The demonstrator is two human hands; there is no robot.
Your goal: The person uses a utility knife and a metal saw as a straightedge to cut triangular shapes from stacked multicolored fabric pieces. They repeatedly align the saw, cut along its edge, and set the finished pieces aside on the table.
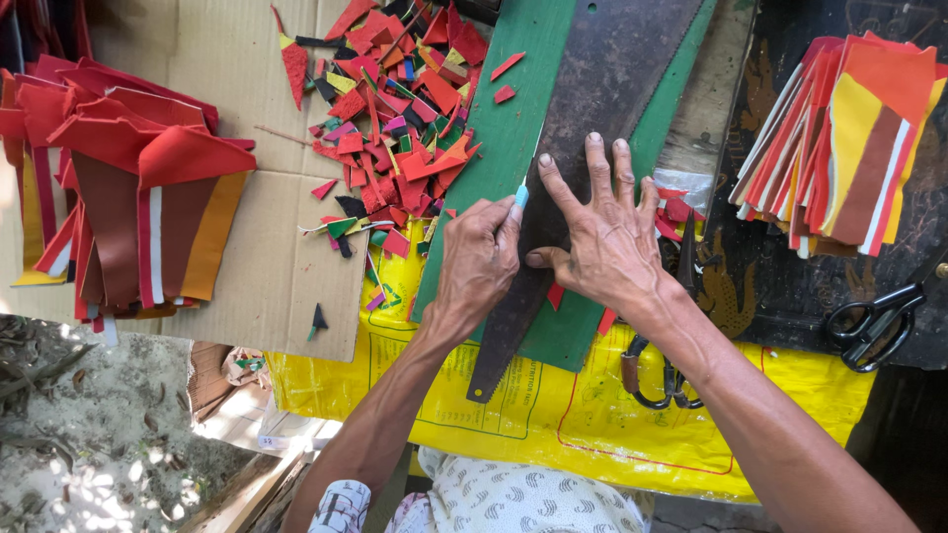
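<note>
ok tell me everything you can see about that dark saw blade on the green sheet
The saw blade is a long, dark, rusty-looking metal strip with small teeth along its right edge and a small hole near the top. It lies flat and slanted on the green sheet, wide at the upper right and narrowing to a blunt tip at the lower left over the yellow bag. The right hand presses on it with spread fingers; the left hand holds a light blue tool at its left edge.

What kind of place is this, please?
Probably an informal outdoor craft workspace: a heap of coloured offcuts on cardboard, stacks of cut pieces, black scissors, and bare ground beside the work surface.
</note>
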